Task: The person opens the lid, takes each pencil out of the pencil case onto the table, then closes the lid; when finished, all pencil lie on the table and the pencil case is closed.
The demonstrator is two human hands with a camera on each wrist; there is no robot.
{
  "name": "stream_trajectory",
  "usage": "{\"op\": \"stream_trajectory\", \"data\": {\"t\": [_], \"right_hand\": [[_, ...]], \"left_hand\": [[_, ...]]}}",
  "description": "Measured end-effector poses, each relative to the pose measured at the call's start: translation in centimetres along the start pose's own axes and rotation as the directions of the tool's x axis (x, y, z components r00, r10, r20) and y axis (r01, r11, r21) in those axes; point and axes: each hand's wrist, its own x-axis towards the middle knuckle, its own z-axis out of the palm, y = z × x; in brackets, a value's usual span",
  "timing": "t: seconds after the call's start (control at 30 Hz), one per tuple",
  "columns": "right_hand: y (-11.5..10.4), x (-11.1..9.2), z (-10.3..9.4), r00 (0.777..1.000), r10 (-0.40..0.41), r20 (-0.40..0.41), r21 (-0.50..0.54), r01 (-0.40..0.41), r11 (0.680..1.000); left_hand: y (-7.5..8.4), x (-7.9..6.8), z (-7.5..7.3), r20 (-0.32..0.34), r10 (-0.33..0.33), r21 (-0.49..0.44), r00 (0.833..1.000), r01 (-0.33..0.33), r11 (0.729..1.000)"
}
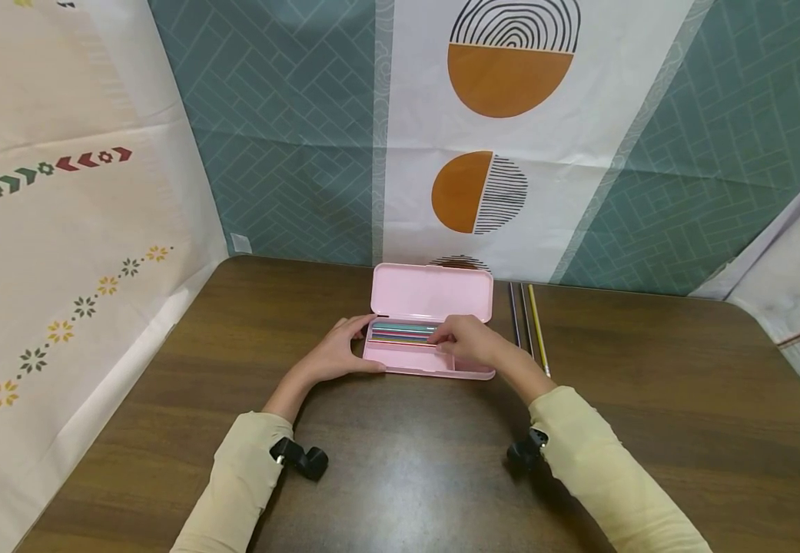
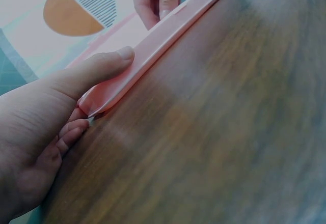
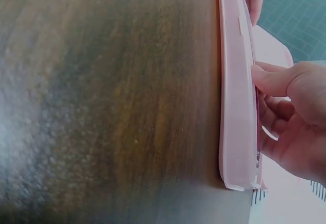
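Note:
A pink pencil case (image 1: 409, 358) lies on the table with its lid (image 1: 433, 292) swung back. Several colored pencils (image 1: 400, 332) lie side by side in its rear compartment. At the case's left end, my left hand (image 1: 333, 353) grips it, thumb on the front edge and fingers around the far corner. My right hand (image 1: 472, 338) reaches in over the right half, its thumb and fingers pinching a dark red pencil (image 3: 257, 112) close to the others. The right hand hides the pencils' right ends in the head view.
Right of the case, two dark pencils (image 1: 514, 315) and a yellow pencil (image 1: 536, 322) lie on the brown wooden table (image 1: 400, 461), pointing away from me. A patterned cloth (image 1: 289, 153) hangs behind the table's far edge, and a pale cloth (image 1: 61, 253) hangs along the left.

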Motion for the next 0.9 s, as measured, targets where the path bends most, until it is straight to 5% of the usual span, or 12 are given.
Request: {"op": "stream_trajectory", "data": {"t": [0.47, 0.9], "right_hand": [[-0.6, -0.1, -0.5, 1.000, 0.011, 0.000, -0.046, -0.011, 0.999], [0.0, -0.7, -2.1, 0.982, 0.032, -0.184, -0.099, -0.051, 0.994]], "left_hand": [[-0.2, 0.0, 0.1, 0.004, -0.006, -0.008, 1.000, 0.006, 1.000], [0.0, 0.0, 0.1, -0.002, -0.004, -0.004, 1.000, 0.004, 1.000]]}}
